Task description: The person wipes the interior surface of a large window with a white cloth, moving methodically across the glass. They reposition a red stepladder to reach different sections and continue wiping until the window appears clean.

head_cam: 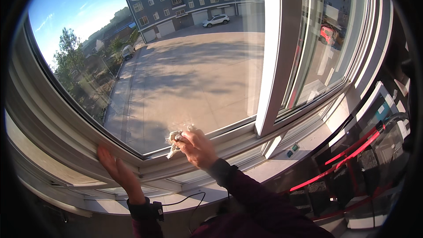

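My right hand (pixel 198 148) grips a crumpled whitish cloth or paper wad (pixel 176 137), pressed against the lower part of the window pane (pixel 185 89) just above the bottom frame rail. My left hand (pixel 114 167) lies with its fingers extended against the window frame (pixel 82 142), left of the pane's bottom corner, and holds nothing. Both forearms wear dark sleeves. At the left wrist sits a small black device (pixel 158 210) with a thin black cable (pixel 188 199) running from it.
A thick white upright (pixel 272 72) divides the window. Below it runs the white sill (pixel 264 172), with two small greenish items (pixel 292 150) on it. Red bars (pixel 333 168) and dark blocks stand at the right. Outside are a paved yard, a white car (pixel 215 20) and a building.
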`<action>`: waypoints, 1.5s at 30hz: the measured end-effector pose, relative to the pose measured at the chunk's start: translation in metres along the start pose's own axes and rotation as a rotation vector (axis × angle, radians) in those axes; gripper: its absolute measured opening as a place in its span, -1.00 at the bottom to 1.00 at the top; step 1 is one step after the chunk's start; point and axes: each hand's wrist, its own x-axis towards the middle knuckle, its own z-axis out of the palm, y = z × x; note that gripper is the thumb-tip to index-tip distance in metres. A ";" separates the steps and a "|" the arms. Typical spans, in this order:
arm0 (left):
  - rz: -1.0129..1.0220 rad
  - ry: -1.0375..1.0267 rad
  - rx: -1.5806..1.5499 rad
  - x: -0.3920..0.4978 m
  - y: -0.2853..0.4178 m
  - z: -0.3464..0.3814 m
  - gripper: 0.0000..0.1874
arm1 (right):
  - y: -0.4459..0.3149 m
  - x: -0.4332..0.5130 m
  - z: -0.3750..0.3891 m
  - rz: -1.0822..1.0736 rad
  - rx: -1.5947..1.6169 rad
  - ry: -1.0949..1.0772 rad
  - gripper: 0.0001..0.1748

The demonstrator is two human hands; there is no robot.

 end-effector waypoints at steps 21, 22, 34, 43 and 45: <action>-0.014 0.061 0.039 -0.004 -0.021 -0.003 -0.16 | 0.037 0.140 -0.109 0.080 -0.396 0.358 -0.66; -0.006 0.051 0.031 -0.004 -0.021 -0.003 -0.16 | 0.038 0.103 -0.104 0.042 -0.409 0.376 -0.65; -0.011 0.104 0.093 -0.003 -0.018 0.007 -0.16 | 0.043 0.188 -0.129 0.032 -0.386 0.351 -0.59; -0.059 0.111 0.014 -0.006 -0.014 0.006 -0.25 | 0.003 0.066 -0.078 -0.096 -0.247 0.124 -0.60; -0.097 0.108 -0.038 -0.006 -0.013 0.003 -0.25 | 0.005 0.070 -0.080 -0.005 -0.219 0.062 -0.59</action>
